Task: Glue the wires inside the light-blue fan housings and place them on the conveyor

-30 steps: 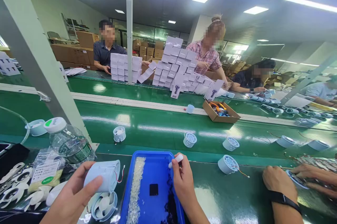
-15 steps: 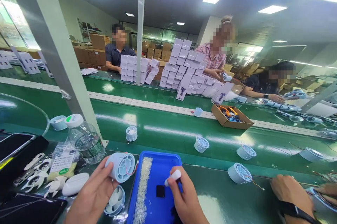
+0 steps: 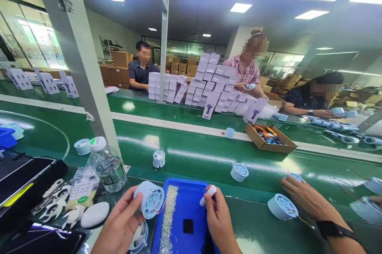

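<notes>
Lettering on the packet (image 3: pixel 81 193), clear bottle (image 3: pixel 110 171) and white cartons (image 3: pixel 210 107) is too small for us to read. Our blue tray (image 3: pixel 185 183) holds pale granules (image 3: pixel 168 220), a black square (image 3: pixel 188 226) and dark bits (image 3: pixel 208 243). Hands apart, our left hand (image 3: pixel 121 219) grips a pale-blue fan housing (image 3: pixel 148 198) by the tray's left edge, and our right hand (image 3: pixel 219 219) clasps a white stick (image 3: pixel 211 191) above the tray.

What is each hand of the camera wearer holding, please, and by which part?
The left hand holds a light-blue round housing by its side wall; the right hand pinches a white cylindrical piece along its side.
</notes>
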`<state>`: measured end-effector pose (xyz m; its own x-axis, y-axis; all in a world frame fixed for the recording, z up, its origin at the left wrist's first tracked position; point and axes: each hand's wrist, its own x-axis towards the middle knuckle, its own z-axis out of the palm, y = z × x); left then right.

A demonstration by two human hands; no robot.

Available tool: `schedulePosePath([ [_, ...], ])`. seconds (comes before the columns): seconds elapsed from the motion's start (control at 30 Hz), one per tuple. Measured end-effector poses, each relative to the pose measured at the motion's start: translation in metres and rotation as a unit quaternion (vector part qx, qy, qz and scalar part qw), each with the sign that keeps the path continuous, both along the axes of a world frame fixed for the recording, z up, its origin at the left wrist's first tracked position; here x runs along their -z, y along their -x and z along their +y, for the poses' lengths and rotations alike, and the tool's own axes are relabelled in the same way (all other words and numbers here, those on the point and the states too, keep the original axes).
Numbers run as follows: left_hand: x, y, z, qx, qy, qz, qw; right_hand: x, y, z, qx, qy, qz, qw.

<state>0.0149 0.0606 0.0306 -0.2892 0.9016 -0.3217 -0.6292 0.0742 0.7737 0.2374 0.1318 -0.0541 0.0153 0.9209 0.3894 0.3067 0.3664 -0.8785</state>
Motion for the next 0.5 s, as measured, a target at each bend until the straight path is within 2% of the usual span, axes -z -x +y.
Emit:
schedulePosePath([
  [0.1,0.007,0.008,0.001,0.006,-0.005,0.005,1.0,0.004,0.001,0.001,-0.005,0.001,-0.011,1.0],
  [0.2,0.012,0.012,0.002,-0.014,-0.006,0.003,1.0,0.004,0.003,0.0,-0.017,0.0,-0.02,1.0],
  [0.5,0.013,0.015,0.0,-0.028,0.006,-0.005,1.0,-0.006,-0.002,-0.011,-0.06,0.0,-0.033,0.998],
])
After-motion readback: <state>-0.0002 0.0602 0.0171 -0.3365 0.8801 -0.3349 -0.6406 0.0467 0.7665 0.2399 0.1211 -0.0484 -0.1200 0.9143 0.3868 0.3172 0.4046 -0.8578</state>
